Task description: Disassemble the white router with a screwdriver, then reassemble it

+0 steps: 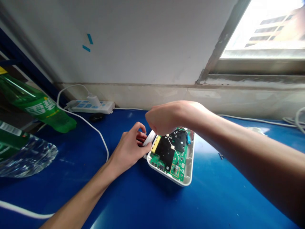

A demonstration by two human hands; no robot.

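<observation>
An open white box (192, 168) is seen on the blue bench (152, 203), just to the right of the left hand (131, 144). A white piece (150, 137) at the box's near-left side is pinched by the left hand, between its thumb and its bent fingers. The far end of the box is partly hidden by the right hand (164, 119), which is held over it with the wrist bent. Its fingertips are hidden, so it cannot be told if they are spread or pressed together. Inside the box, a green board (182, 173) is partly covered by a black plate (165, 152). A yellow part (155, 144) is set close to the left thumb, and a thin white wire (175, 151) is laid over the board. Farther back and to the left of the left hand, a power strip (105, 107) is placed by the wall, with a small black thing (96, 117) near it. Some tiny dark bits (221, 156) can be seen to the right of both hands.
</observation>
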